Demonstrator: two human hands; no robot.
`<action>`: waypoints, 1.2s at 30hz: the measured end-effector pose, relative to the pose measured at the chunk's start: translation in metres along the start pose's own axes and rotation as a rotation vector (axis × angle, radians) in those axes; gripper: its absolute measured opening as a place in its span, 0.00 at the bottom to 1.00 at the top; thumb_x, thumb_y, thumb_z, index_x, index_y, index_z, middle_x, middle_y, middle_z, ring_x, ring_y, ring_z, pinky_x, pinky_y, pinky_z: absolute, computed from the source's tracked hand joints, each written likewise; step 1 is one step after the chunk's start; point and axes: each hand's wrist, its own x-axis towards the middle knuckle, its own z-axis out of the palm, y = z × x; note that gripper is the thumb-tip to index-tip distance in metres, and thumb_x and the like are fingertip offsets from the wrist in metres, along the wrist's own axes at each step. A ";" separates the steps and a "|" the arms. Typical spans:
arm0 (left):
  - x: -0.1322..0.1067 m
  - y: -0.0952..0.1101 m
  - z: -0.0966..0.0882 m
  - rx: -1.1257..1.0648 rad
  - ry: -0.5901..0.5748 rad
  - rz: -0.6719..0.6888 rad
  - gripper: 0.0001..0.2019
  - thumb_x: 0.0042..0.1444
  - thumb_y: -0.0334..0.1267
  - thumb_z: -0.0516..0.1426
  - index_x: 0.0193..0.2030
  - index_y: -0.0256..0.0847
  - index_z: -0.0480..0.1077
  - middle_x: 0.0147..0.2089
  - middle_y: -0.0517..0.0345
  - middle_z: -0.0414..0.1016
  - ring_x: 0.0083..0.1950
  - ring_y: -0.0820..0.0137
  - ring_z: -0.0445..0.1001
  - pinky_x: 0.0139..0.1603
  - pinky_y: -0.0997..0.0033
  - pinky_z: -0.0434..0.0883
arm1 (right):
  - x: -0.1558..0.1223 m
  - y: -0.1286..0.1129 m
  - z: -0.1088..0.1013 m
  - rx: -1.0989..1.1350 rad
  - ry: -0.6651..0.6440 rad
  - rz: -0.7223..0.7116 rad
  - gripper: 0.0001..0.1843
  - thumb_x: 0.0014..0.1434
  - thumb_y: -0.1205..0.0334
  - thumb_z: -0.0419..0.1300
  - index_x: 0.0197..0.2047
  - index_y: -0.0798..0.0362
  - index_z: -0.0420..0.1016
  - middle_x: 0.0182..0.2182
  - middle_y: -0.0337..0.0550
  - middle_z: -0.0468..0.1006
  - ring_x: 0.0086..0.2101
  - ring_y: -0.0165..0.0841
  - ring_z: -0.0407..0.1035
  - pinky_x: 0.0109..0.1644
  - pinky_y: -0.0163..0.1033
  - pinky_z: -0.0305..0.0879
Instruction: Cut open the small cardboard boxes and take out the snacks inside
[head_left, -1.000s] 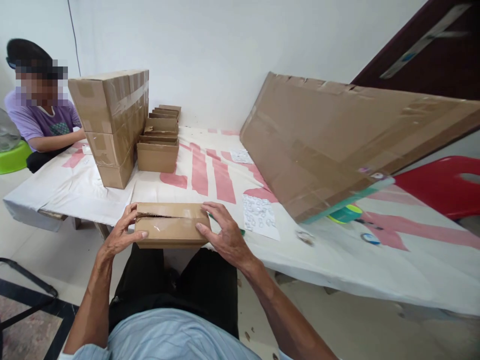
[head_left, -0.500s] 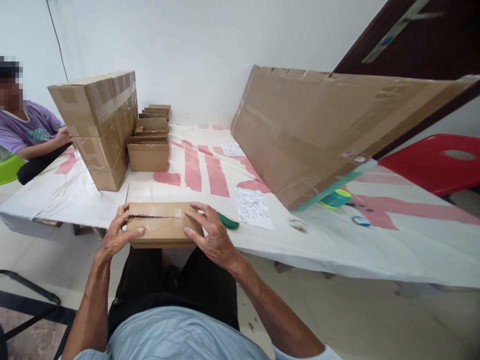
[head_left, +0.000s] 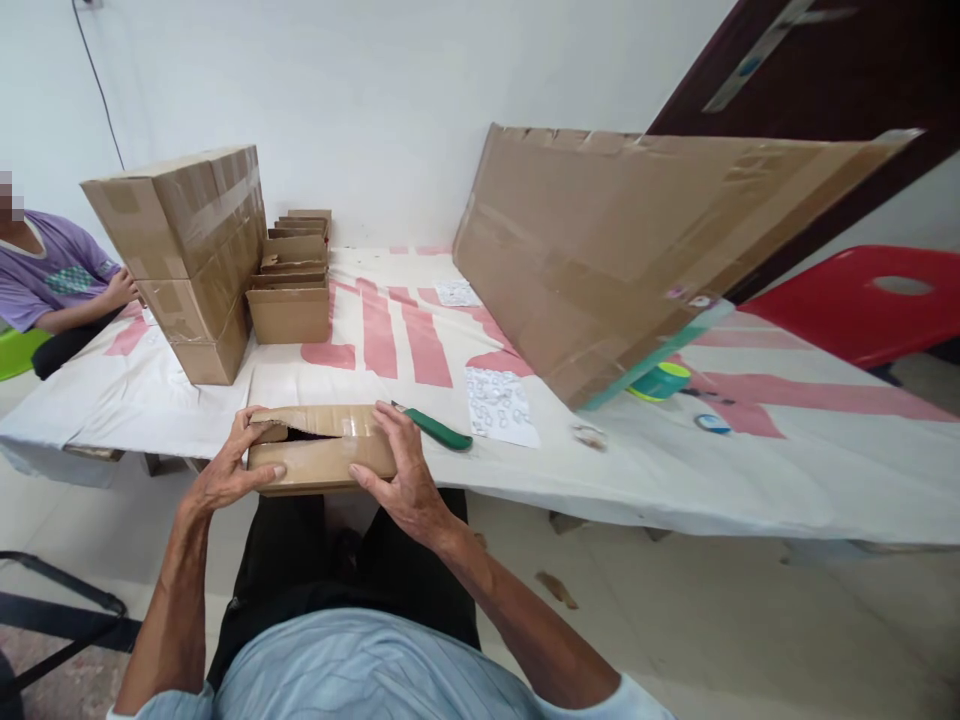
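A small brown cardboard box (head_left: 315, 464) sits at the table's front edge, above my lap. Its top flaps gap apart on the left half, showing a dark slit; clear tape shows on the right part. My left hand (head_left: 238, 462) grips the left end, thumb on the front flap and fingers round the far side. At the right end my right hand (head_left: 401, 465) holds on the same way, thumb on top. Just right of that hand lies a green-handled knife (head_left: 439, 430), its tip partly by my fingers.
Taped boxes (head_left: 202, 240) are stacked on the left, beside a row of open cartons (head_left: 289, 312). A big cardboard sheet (head_left: 600, 240) leans at the right. Printed paper (head_left: 501, 405), tape rolls (head_left: 661, 381) and a red chair (head_left: 862, 310) stand about. A person in purple (head_left: 56, 265) sits far left.
The slit between the box's flaps has widened on the left side. My right hand has shifted slightly left, and more of the green knife shows. The view has turned a little.
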 end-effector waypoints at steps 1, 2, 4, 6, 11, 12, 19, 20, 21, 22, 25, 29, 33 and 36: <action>0.002 0.002 -0.001 0.013 -0.006 0.003 0.29 0.56 0.52 0.69 0.63 0.49 0.76 0.69 0.48 0.62 0.74 0.48 0.61 0.78 0.48 0.61 | 0.001 0.001 0.001 0.012 0.009 0.008 0.38 0.63 0.59 0.66 0.73 0.45 0.58 0.69 0.57 0.64 0.69 0.51 0.60 0.72 0.65 0.62; 0.005 0.005 -0.002 0.032 -0.009 0.006 0.28 0.55 0.52 0.69 0.62 0.49 0.76 0.68 0.48 0.62 0.73 0.48 0.62 0.77 0.47 0.61 | 0.002 0.003 0.002 0.023 0.020 0.017 0.39 0.63 0.58 0.67 0.73 0.46 0.58 0.69 0.57 0.64 0.69 0.51 0.60 0.72 0.64 0.63; 0.011 0.011 -0.002 0.089 -0.021 0.010 0.26 0.54 0.51 0.69 0.59 0.48 0.78 0.65 0.49 0.64 0.70 0.48 0.65 0.76 0.47 0.64 | 0.006 0.005 0.005 0.037 0.031 0.035 0.40 0.61 0.58 0.68 0.73 0.46 0.58 0.69 0.56 0.65 0.68 0.50 0.62 0.71 0.62 0.64; 0.018 0.017 0.001 0.142 0.001 -0.012 0.21 0.55 0.52 0.68 0.52 0.46 0.80 0.59 0.50 0.67 0.63 0.51 0.70 0.70 0.49 0.69 | 0.008 0.004 0.007 0.035 0.032 0.043 0.42 0.60 0.58 0.69 0.74 0.46 0.57 0.69 0.56 0.65 0.67 0.50 0.62 0.71 0.62 0.65; 0.029 0.019 0.014 0.141 0.169 -0.083 0.17 0.60 0.54 0.63 0.40 0.41 0.75 0.49 0.54 0.68 0.50 0.61 0.74 0.57 0.60 0.74 | 0.007 -0.005 0.014 0.018 0.045 0.030 0.46 0.61 0.60 0.68 0.77 0.45 0.51 0.71 0.57 0.63 0.70 0.52 0.59 0.72 0.65 0.61; 0.029 0.019 0.015 0.132 0.171 -0.079 0.16 0.60 0.53 0.64 0.41 0.41 0.75 0.49 0.54 0.68 0.51 0.61 0.74 0.56 0.61 0.74 | 0.006 -0.006 0.014 0.019 0.044 0.032 0.47 0.61 0.60 0.68 0.77 0.45 0.50 0.72 0.58 0.62 0.70 0.52 0.59 0.73 0.66 0.60; 0.036 0.021 0.012 0.093 0.141 -0.072 0.18 0.54 0.50 0.67 0.44 0.41 0.72 0.49 0.52 0.74 0.50 0.60 0.75 0.54 0.61 0.73 | 0.004 -0.005 0.018 0.039 0.060 0.034 0.46 0.62 0.60 0.68 0.77 0.47 0.50 0.73 0.59 0.59 0.72 0.52 0.56 0.75 0.67 0.56; 0.037 0.022 0.012 0.085 0.137 -0.079 0.18 0.54 0.50 0.67 0.44 0.41 0.72 0.49 0.52 0.74 0.50 0.59 0.75 0.54 0.61 0.73 | 0.004 -0.005 0.020 0.040 0.068 0.033 0.46 0.62 0.60 0.68 0.77 0.47 0.50 0.73 0.59 0.60 0.72 0.52 0.56 0.75 0.66 0.56; 0.038 0.023 0.012 0.076 0.134 -0.088 0.18 0.53 0.49 0.68 0.44 0.41 0.72 0.48 0.52 0.75 0.50 0.59 0.75 0.53 0.61 0.73 | 0.003 -0.006 0.021 0.042 0.076 0.032 0.46 0.62 0.60 0.68 0.77 0.47 0.50 0.72 0.59 0.60 0.72 0.52 0.56 0.75 0.66 0.56; 0.039 0.023 0.012 0.069 0.132 -0.097 0.18 0.53 0.49 0.68 0.44 0.41 0.72 0.48 0.52 0.75 0.51 0.59 0.75 0.53 0.61 0.74 | 0.003 -0.007 0.022 0.043 0.083 0.029 0.46 0.62 0.60 0.68 0.77 0.47 0.50 0.72 0.59 0.60 0.72 0.52 0.56 0.75 0.66 0.56; 0.039 0.022 0.012 0.082 0.143 -0.090 0.17 0.53 0.50 0.68 0.42 0.41 0.74 0.53 0.50 0.74 0.54 0.58 0.74 0.56 0.60 0.74 | 0.002 -0.008 0.022 0.055 0.083 0.027 0.45 0.63 0.59 0.67 0.76 0.47 0.51 0.73 0.59 0.60 0.72 0.51 0.55 0.75 0.65 0.56; 0.032 0.020 0.012 0.125 0.170 -0.052 0.15 0.55 0.51 0.67 0.39 0.41 0.76 0.60 0.49 0.70 0.58 0.57 0.74 0.63 0.60 0.72 | 0.009 0.018 0.004 0.086 0.082 0.042 0.37 0.68 0.53 0.63 0.75 0.48 0.55 0.70 0.57 0.65 0.67 0.48 0.64 0.67 0.58 0.68; 0.019 0.017 0.014 0.161 0.192 -0.033 0.15 0.58 0.51 0.66 0.38 0.41 0.77 0.62 0.49 0.68 0.59 0.56 0.73 0.63 0.59 0.74 | 0.019 0.079 -0.020 -0.157 0.109 0.043 0.19 0.72 0.52 0.55 0.62 0.50 0.71 0.55 0.55 0.77 0.56 0.49 0.70 0.59 0.56 0.70; 0.009 0.016 0.017 0.228 0.229 -0.011 0.14 0.60 0.50 0.65 0.38 0.41 0.78 0.65 0.49 0.67 0.61 0.55 0.73 0.64 0.58 0.74 | 0.017 0.120 -0.028 -0.510 -0.125 0.157 0.14 0.69 0.55 0.59 0.52 0.53 0.75 0.45 0.55 0.77 0.48 0.49 0.69 0.53 0.52 0.67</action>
